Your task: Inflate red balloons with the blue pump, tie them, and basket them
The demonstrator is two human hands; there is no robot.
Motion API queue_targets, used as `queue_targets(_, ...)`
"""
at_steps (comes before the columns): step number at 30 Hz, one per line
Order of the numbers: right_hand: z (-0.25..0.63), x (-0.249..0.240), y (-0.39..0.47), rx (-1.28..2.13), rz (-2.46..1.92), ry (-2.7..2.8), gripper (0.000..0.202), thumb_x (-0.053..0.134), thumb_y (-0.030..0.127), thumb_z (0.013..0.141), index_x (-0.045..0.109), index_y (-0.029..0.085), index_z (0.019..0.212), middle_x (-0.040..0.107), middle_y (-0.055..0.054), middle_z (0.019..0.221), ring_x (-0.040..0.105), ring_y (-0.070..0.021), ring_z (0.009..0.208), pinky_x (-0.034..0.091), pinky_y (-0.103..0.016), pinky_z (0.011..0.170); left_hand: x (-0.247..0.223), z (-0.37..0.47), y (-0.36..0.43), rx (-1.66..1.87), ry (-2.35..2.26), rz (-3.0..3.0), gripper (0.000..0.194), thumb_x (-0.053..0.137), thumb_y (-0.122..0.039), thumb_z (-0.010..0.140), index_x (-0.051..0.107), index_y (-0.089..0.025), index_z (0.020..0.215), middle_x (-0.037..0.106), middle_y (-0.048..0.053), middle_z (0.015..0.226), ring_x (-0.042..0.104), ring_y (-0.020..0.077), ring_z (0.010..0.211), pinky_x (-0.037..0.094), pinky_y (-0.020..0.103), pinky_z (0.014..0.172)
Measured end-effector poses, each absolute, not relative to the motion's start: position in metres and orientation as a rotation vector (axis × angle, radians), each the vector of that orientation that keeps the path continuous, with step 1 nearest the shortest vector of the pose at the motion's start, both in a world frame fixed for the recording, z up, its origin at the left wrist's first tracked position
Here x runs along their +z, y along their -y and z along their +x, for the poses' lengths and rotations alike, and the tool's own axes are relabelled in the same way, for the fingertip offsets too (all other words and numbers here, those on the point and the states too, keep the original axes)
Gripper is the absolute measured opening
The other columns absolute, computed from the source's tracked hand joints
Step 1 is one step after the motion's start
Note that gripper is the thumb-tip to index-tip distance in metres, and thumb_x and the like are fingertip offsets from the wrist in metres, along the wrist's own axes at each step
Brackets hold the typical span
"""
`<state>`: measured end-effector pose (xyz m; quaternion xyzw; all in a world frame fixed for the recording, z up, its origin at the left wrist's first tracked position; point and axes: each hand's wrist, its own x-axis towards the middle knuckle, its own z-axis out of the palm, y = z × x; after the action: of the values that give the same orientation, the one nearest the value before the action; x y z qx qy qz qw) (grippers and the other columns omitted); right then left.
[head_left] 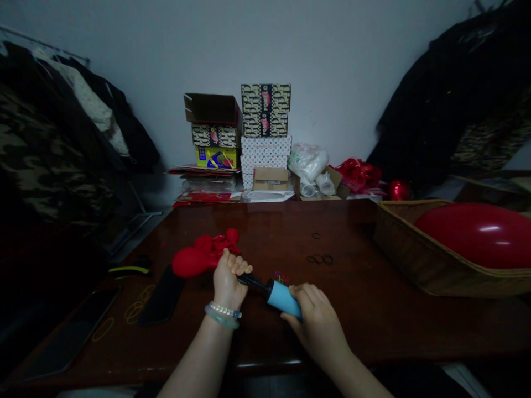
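A hand balloon pump [284, 298] with a light-blue barrel and a black front part is held slantwise above the table. Fingers of my right hand [318, 320] wrap around the blue barrel. My left hand [232, 272], with bracelets at the wrist, is closed in a fist at the black end of the pump. From the far side of that fist a slightly swollen red balloon [191, 262] sticks out to the left; its neck is hidden by the fingers. Just behind lies a pile of limp red balloons [218, 243].
A wicker basket [398, 249] holding a large red balloon [477, 232] stands at right. Black bands [320, 259] lie mid-table; tan rubber bands [139, 305], a dark phone [77, 329] and a dark flat object [162, 298] lie left. Boxes [265, 149] are stacked behind.
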<state>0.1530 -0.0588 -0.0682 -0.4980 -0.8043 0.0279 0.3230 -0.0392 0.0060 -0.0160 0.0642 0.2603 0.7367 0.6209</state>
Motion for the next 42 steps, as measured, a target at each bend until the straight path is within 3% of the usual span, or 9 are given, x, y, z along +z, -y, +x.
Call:
queue_targets(10,0.156,-0.068,0.055,0.084,-1.258,2.092,0.044,0.077,0.011,0.071,0.052,0.019,0.107,0.061,-0.008,0.097,0.057,-0.0272,0.089,0.050,-0.044,0.079,-0.021,-0.023,-0.004,1.688,-0.591,0.145,0.044,0.052,-0.023,0.090,0.028,-0.019,0.054,0.026,-0.008,0.041,0.026,0.0056,0.034,0.029,0.022,0.042)
queue_targets(25,0.186,-0.042,0.046,0.211,-1.188,2.145,0.043,0.074,0.014,0.076,0.052,0.021,0.111,0.061,-0.008,0.105,0.057,-0.0265,0.098,0.047,-0.045,0.087,0.002,-0.091,-0.010,1.797,-0.520,0.131,0.047,0.039,-0.018,0.095,0.028,-0.019,0.050,0.027,-0.008,0.035,0.029,0.0057,0.030,0.030,0.023,0.041)
queue_targets(42,0.167,-0.057,0.056,0.183,-1.235,2.115,0.034,0.071,0.019,0.079,0.053,0.020,0.108,0.062,-0.009,0.102,0.057,-0.0274,0.093,0.048,-0.044,0.082,-0.009,-0.050,-0.007,1.721,-0.531,0.121,0.045,0.045,-0.022,0.094,0.028,-0.019,0.052,0.026,-0.008,0.038,0.028,0.0053,0.031,0.029,0.021,0.041)
